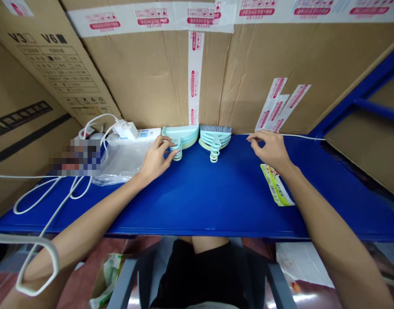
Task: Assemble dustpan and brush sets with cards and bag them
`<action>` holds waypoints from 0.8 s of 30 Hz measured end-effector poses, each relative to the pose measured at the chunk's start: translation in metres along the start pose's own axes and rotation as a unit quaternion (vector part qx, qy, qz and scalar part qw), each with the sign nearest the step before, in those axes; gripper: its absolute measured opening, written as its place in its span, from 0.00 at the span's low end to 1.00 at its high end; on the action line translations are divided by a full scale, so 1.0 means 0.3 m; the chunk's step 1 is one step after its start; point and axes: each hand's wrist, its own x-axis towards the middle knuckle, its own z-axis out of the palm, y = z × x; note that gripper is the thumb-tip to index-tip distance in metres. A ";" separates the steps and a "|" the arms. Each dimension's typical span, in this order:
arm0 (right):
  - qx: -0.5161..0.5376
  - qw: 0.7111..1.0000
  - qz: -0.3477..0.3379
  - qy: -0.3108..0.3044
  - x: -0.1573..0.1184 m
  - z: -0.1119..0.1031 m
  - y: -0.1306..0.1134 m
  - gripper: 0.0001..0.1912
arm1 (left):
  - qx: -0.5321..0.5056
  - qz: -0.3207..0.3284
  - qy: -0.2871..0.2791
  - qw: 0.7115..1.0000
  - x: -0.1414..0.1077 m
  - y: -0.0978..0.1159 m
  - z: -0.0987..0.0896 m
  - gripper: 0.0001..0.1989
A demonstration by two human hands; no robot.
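Note:
A stack of pale green dustpans [187,134] lies on the blue shelf against the cardboard. My left hand [157,159] is at the stack's left side, thumb and fingers apart around the handle ends, seemingly touching the top one. Just right of the dustpans sits a stack of small brushes [215,138], bristles toward the cardboard and ringed handles toward me. Further right, my right hand [270,148] hovers over the shelf with fingers bent and thumb apart, holding nothing. Below it lies a green and yellow packet [276,185].
Clear plastic bags [121,161], a white charger [126,128] and looped white cables [51,214] occupy the left side. Large cardboard boxes [151,73] stand behind. A blue metal frame [361,94] rises at the right. An open box [108,279] is on the floor.

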 end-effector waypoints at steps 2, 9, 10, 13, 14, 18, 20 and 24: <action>-0.001 1.000 -0.003 -0.006 0.002 -0.003 0.000 0.09 | 0.018 0.002 -0.006 1.000 0.001 0.001 0.000 0.10; -0.039 0.999 -0.033 0.010 0.012 -0.009 -0.008 0.10 | 0.028 0.018 -0.043 0.999 0.007 -0.006 -0.003 0.09; -0.039 0.999 -0.034 0.009 0.013 -0.011 -0.012 0.10 | 0.033 0.018 -0.046 0.998 0.007 -0.009 -0.002 0.10; -0.039 0.999 -0.032 0.003 0.014 -0.015 -0.023 0.11 | 0.045 0.014 -0.041 0.998 0.005 -0.018 0.001 0.11; -0.041 0.999 -0.029 0.001 0.013 -0.017 -0.025 0.10 | 0.048 0.014 -0.039 0.998 0.005 -0.021 0.002 0.11; -0.056 0.997 -0.040 0.017 0.013 -0.016 -0.021 0.09 | 0.051 0.024 -0.047 0.997 0.007 -0.034 0.004 0.13; -0.055 0.997 -0.053 0.030 0.013 -0.013 -0.019 0.09 | 0.047 0.023 -0.045 0.998 0.008 -0.041 0.005 0.13; -0.042 0.997 -0.061 0.019 0.010 -0.008 -0.030 0.09 | 0.024 0.014 -0.032 0.999 0.008 -0.054 0.009 0.14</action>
